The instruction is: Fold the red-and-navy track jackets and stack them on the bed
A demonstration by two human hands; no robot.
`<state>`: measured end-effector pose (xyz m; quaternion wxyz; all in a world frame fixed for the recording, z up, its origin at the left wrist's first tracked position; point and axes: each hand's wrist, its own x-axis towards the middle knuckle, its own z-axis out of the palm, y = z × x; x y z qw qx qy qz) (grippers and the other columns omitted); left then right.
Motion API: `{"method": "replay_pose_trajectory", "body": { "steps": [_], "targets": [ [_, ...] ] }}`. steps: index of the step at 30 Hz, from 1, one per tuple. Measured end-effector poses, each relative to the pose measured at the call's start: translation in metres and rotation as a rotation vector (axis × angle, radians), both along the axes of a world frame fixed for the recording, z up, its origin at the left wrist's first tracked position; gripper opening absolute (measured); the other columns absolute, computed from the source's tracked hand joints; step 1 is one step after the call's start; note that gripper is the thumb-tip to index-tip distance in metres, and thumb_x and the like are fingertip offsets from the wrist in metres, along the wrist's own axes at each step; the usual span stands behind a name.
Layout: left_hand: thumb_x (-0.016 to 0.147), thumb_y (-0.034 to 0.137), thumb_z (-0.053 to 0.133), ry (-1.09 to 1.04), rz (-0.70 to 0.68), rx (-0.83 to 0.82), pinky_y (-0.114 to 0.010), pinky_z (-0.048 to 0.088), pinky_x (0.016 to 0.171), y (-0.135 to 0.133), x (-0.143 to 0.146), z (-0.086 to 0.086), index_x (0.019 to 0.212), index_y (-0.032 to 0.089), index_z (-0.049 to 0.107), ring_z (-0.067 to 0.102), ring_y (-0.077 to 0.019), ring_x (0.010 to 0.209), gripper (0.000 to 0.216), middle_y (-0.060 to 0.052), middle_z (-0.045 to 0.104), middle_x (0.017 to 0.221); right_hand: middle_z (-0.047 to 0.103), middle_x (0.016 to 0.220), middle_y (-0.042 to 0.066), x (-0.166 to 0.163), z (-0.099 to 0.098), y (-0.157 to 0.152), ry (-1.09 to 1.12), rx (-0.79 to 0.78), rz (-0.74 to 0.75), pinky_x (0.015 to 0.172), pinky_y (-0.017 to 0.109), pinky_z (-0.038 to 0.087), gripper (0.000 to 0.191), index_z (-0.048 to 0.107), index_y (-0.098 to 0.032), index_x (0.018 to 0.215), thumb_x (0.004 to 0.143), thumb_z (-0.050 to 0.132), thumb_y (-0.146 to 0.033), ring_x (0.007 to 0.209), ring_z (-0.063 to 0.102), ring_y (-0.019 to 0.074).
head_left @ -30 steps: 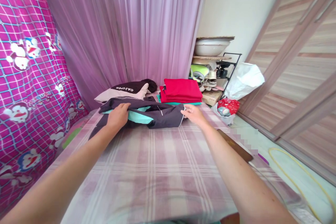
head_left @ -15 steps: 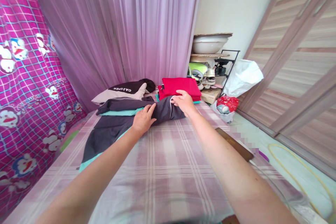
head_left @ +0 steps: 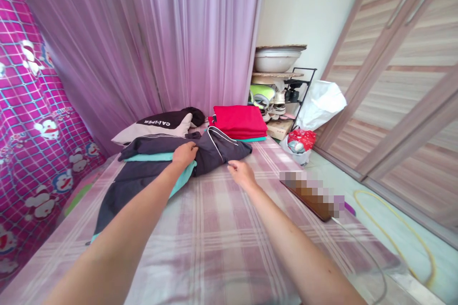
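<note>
A dark jacket (head_left: pixel 150 171) with teal lining and white piping lies spread across the far half of a bed under a pink plaid sheet (head_left: pixel 222 238). My left hand (head_left: pixel 184 154) rests on the jacket's middle, fingers curled into the fabric. My right hand (head_left: pixel 241 173) hovers just in front of the jacket's right flap, fingers loosely bent and holding nothing. Behind the jacket sits a folded red stack (head_left: pixel 239 121) over a teal garment.
A beige and black garment (head_left: pixel 157 126) with lettering lies at the back left. A purple curtain (head_left: pixel 161 38) hangs behind. A rack (head_left: pixel 282 90) with a basin and shoes stands back right, beside bags on the floor. Wooden wardrobe doors (head_left: pixel 404 90) line the right. A blurred flat object (head_left: pixel 309 193) lies on the bed's right edge.
My right hand let go of the jacket's right flap near the red stack and drew back toward me. My left hand shifted slightly left on the jacket, which now lies more spread.
</note>
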<state>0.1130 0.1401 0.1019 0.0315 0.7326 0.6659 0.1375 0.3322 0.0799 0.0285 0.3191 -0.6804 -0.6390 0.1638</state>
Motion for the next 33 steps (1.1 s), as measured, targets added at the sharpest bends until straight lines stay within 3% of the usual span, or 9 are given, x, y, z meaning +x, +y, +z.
{"method": "replay_pose_trajectory", "body": {
  "steps": [4, 9, 13, 18, 23, 28, 31, 33],
  "targets": [
    [0.093, 0.034, 0.043, -0.030, -0.007, 0.010, -0.032, 0.051, 0.091, 0.004, -0.005, 0.006, 0.122, 0.027, 0.068, 0.067, -0.0249, 0.110, 0.038, -0.005, 0.073, 0.122, 0.076, 0.097, 0.004, -0.024, -0.007, 0.015, 0.071, -0.010, -0.010, 0.080, 0.030, 0.050, 0.038, 0.068, -0.027, 0.126, 0.089, 0.059, -0.033, 0.089, 0.070, 0.0214],
    [0.094, 0.034, 0.042, -0.077, -0.004, 0.025, -0.030, 0.050, 0.092, 0.005, -0.007, 0.008, 0.123, 0.030, 0.065, 0.066, -0.0224, 0.112, 0.037, -0.002, 0.073, 0.121, 0.075, 0.096, 0.004, -0.036, -0.002, 0.029, 0.092, 0.044, -0.013, 0.080, 0.029, 0.048, 0.018, 0.074, -0.025, 0.094, 0.089, 0.059, -0.033, 0.089, 0.067, 0.0201],
    [0.094, 0.036, 0.045, -0.145, -0.006, 0.029, -0.030, 0.050, 0.090, 0.010, -0.007, 0.010, 0.120, 0.029, 0.066, 0.068, -0.0222, 0.108, 0.035, -0.003, 0.074, 0.115, 0.073, 0.089, 0.002, -0.027, 0.008, 0.019, 0.073, 0.097, 0.028, 0.076, 0.028, 0.046, 0.017, 0.069, -0.025, 0.090, 0.091, 0.053, -0.031, 0.083, 0.065, 0.0192],
    [0.095, 0.043, 0.044, -0.213, -0.048, 0.049, -0.029, 0.051, 0.086, 0.011, -0.007, 0.013, 0.120, 0.027, 0.066, 0.069, -0.0208, 0.101, 0.037, -0.003, 0.076, 0.107, 0.071, 0.085, 0.002, -0.005, 0.051, 0.010, 0.101, 0.299, 0.024, 0.077, 0.028, 0.045, 0.019, 0.064, -0.025, 0.091, 0.091, 0.049, -0.036, 0.080, 0.063, 0.0197],
    [0.095, 0.044, 0.042, -0.284, -0.184, 0.032, -0.029, 0.049, 0.095, -0.005, -0.013, 0.005, 0.128, 0.024, 0.065, 0.066, -0.0213, 0.111, 0.044, -0.004, 0.073, 0.121, 0.067, 0.077, 0.002, 0.016, 0.104, 0.011, 0.189, 0.434, -0.012, 0.075, 0.028, 0.044, 0.021, 0.063, -0.022, 0.085, 0.089, 0.048, -0.037, 0.078, 0.061, 0.0190],
    [0.093, 0.047, 0.043, -0.227, -0.369, -0.135, -0.030, 0.047, 0.101, -0.025, -0.024, -0.026, 0.124, 0.025, 0.068, 0.065, -0.0216, 0.117, 0.046, -0.002, 0.070, 0.128, 0.066, 0.069, -0.001, 0.048, 0.134, -0.013, 0.273, 0.055, 0.250, 0.062, 0.025, 0.042, 0.021, 0.067, -0.019, 0.071, 0.078, 0.063, -0.039, 0.065, 0.058, 0.0153],
    [0.092, 0.049, 0.043, -0.180, -0.451, -0.249, -0.029, 0.050, 0.094, -0.035, -0.029, -0.045, 0.108, 0.028, 0.075, 0.069, -0.0211, 0.105, 0.041, -0.001, 0.076, 0.115, 0.067, 0.063, 0.000, 0.072, 0.133, -0.028, 0.189, -0.222, 0.406, 0.055, 0.024, 0.041, 0.023, 0.069, -0.019, 0.065, 0.068, 0.074, -0.041, 0.059, 0.057, 0.0147],
    [0.092, 0.050, 0.042, -0.137, -0.494, -0.323, -0.028, 0.051, 0.084, -0.041, -0.030, -0.052, 0.097, 0.027, 0.076, 0.070, -0.0205, 0.092, 0.042, 0.000, 0.078, 0.101, 0.067, 0.059, 0.001, 0.083, 0.126, -0.029, 0.111, -0.381, 0.413, 0.053, 0.025, 0.042, 0.025, 0.068, -0.020, 0.059, 0.065, 0.078, -0.042, 0.054, 0.057, 0.0154]
  ]
}}
